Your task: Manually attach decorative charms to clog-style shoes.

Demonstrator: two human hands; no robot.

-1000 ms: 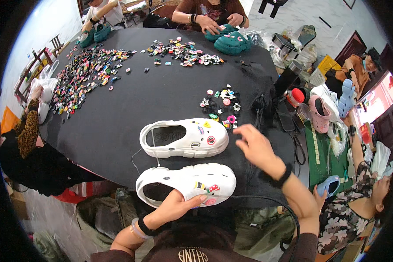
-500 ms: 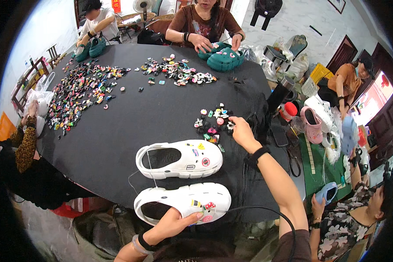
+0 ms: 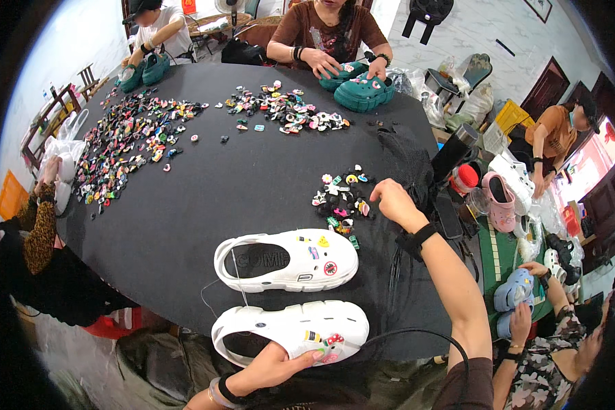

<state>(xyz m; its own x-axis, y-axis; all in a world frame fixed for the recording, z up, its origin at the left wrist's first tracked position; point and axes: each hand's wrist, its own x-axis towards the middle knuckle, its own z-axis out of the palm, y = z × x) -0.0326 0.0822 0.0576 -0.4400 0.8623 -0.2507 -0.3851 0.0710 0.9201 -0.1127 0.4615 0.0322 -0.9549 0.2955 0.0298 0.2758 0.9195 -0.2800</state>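
Observation:
My left hand [image 3: 275, 367] grips the nearer white clog [image 3: 335, 316] at its opening, thumb on the upper and fingers inside the shoe. That clog carries several charms, among them a red mushroom-like one and a yellow-and-black one. Just beyond it lies the other white clog [image 3: 321, 254], also with charms; a thin clear strand links the two. My right hand [image 3: 396, 203], fingers curled, hovers at the right edge of a small charm pile [image 3: 338, 195]. Its fingertips point down, and anything between them is too small to make out.
Large charm heaps [image 3: 126, 147] cover the far left of the black table [image 3: 253, 181]. Across it, a person handles green clogs [image 3: 363, 92]. A dark bottle [image 3: 456, 147], a red-lidded jar [image 3: 465, 178] and a pink clog [image 3: 500, 201] stand right. A co-worker holds blue clogs [image 3: 514, 292].
My right hand's extended index finger has curled in beside the small pile, whose charms look rearranged. My left hand keeps its grip. The view has shifted slightly. At right, the co-worker now handles two blue clogs.

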